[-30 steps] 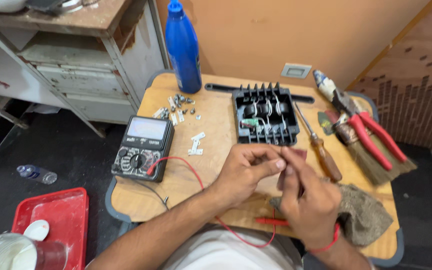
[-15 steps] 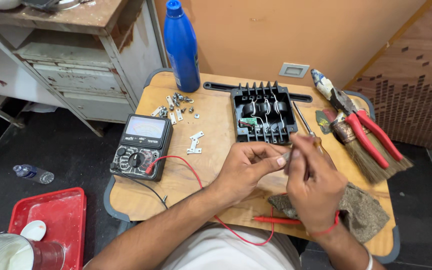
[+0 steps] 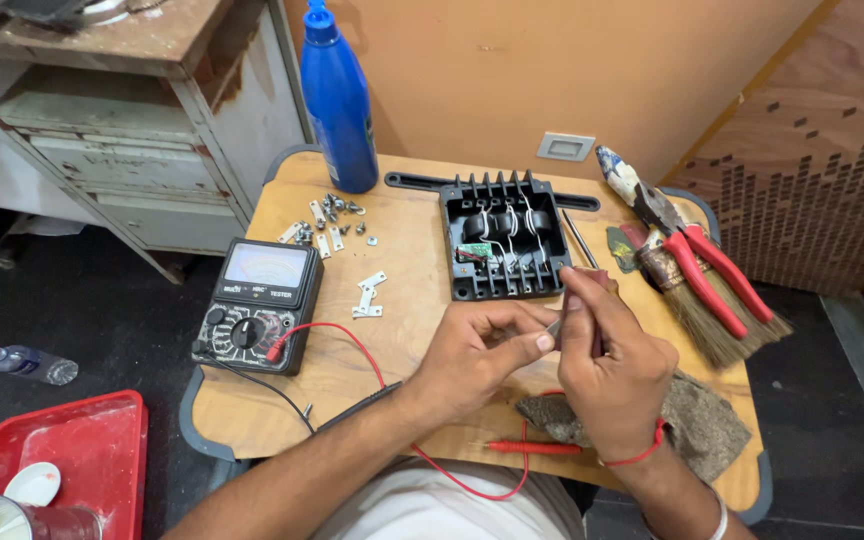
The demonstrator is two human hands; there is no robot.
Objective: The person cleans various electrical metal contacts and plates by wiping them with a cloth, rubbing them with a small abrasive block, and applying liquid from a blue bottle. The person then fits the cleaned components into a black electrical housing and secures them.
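A person sits at a small wooden table [image 3: 402, 330], both hands meeting just below a black finned electrical module [image 3: 503, 237]. The left hand [image 3: 472, 355] pinches a small, pale part [image 3: 553, 328] between thumb and forefinger, fingers nearly closed on it. The right hand [image 3: 612, 365] is curled around a thin tool whose kind I cannot tell, its tip touching the part. This looks like fine work on one small piece; the next move likely needs a steady grip. A multimeter [image 3: 257, 305] with red lead [image 3: 537, 448] lies left; pliers [image 3: 697, 255] and a brush [image 3: 702, 310] lie right.
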